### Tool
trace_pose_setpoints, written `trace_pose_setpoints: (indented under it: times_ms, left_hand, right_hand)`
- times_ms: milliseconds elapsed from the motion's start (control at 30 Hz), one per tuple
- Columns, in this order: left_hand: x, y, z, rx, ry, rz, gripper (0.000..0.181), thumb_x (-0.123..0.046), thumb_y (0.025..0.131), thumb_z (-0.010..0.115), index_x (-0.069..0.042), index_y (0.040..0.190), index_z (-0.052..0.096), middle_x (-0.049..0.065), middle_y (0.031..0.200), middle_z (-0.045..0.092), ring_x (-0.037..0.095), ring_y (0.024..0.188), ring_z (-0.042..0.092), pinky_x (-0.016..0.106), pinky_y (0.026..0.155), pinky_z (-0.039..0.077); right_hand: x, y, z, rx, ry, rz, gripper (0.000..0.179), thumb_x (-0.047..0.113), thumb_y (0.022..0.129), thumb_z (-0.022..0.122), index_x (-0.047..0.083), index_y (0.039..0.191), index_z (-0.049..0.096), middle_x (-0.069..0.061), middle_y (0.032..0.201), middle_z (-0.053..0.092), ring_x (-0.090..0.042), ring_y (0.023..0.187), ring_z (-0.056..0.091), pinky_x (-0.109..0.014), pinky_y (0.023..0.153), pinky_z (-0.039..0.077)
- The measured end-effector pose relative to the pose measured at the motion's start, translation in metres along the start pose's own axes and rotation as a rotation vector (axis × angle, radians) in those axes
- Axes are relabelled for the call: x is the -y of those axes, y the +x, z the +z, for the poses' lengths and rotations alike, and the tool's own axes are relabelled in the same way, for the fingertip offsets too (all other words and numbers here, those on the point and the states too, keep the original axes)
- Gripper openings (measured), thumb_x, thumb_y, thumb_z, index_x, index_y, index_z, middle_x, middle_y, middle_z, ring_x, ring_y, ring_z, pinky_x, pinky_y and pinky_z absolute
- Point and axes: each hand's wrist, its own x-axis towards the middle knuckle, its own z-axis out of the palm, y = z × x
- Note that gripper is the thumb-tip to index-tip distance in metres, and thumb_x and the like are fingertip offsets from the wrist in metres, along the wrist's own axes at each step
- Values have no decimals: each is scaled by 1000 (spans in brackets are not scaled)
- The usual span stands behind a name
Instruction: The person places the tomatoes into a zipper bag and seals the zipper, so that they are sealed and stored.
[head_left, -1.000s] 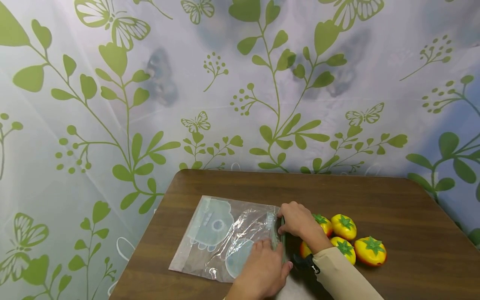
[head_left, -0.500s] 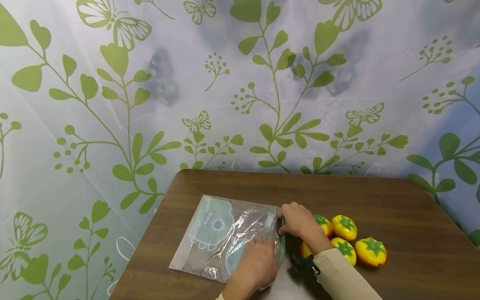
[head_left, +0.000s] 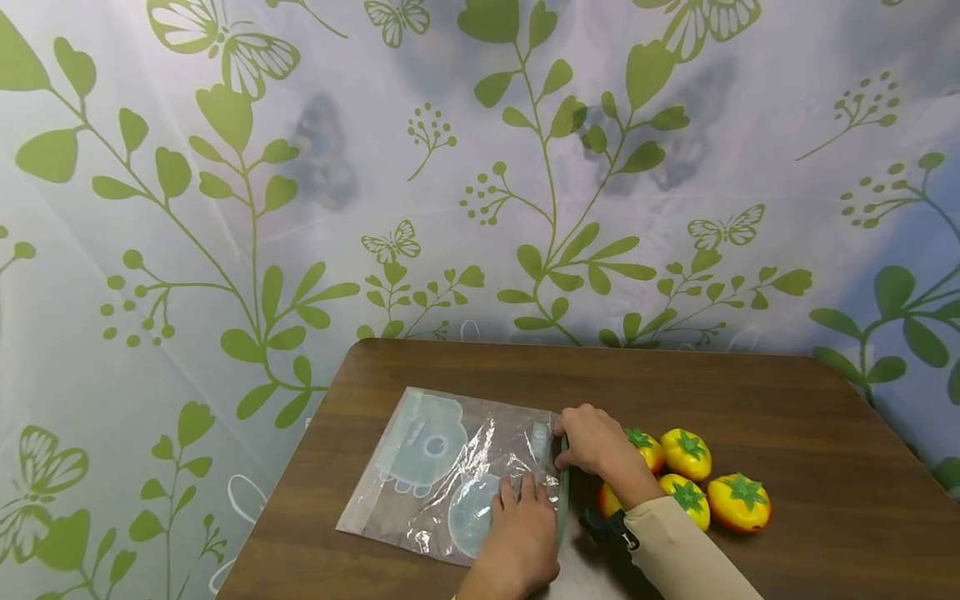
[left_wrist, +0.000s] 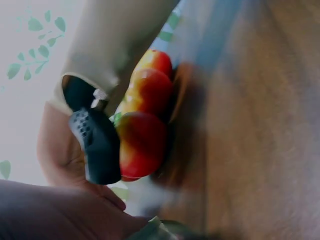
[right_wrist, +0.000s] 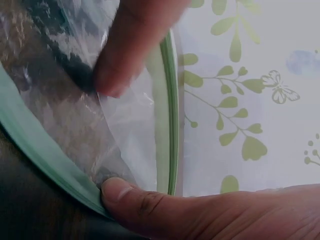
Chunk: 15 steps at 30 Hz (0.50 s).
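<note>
A clear zip bag point(head_left: 427, 500) with pale blue cartoon prints lies flat on the brown table. My right hand point(head_left: 596, 442) holds its green-edged mouth at the far right corner. In the right wrist view, my right thumb point(right_wrist: 120, 192) is on one green zip strip point(right_wrist: 45, 150); the two strips stand apart, and a finger point(right_wrist: 130, 55) overlaps the clear film between them. My left hand point(head_left: 517, 533) rests on the bag near the mouth, its fingers spread over the film. It shows partly at the lower left of the left wrist view point(left_wrist: 65, 212).
Several yellow-orange persimmons point(head_left: 738, 502) with green leafy tops sit in a cluster right of the bag, partly behind the right forearm. A black wrist camera point(head_left: 607, 527) is on the right wrist. A cloth with green leaves and butterflies point(head_left: 480, 167) hangs behind the table point(head_left: 847, 467).
My left hand moved from the bag's mouth edge, curled inward there, then spread its fingers on the film slightly further left. The right hand has stayed at the corner.
</note>
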Motion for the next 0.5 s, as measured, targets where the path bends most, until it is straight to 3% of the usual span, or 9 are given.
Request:
trace_pose_setpoints:
  times_ms: [267, 500]
  left_hand:
    - [5, 1, 0, -134, -72, -79, 96, -22, 70, 101, 11, 148, 56, 31, 159, 51, 56, 136, 60, 61, 104, 58]
    - [11, 5, 8, -245, -112, -114, 103, -27, 66, 103, 12, 148, 54, 34, 159, 47, 58, 131, 62, 61, 99, 60]
  right_hand:
    - [5, 0, -3, 22, 9, 0, 45, 22, 80, 99, 8, 120, 84, -12, 118, 81, -37, 106, 76, -56, 95, 63]
    - [11, -22, -25, -16, 82, -26, 45, 21, 89, 92, 9, 131, 80, -17, 138, 75, -43, 128, 70, -61, 108, 56]
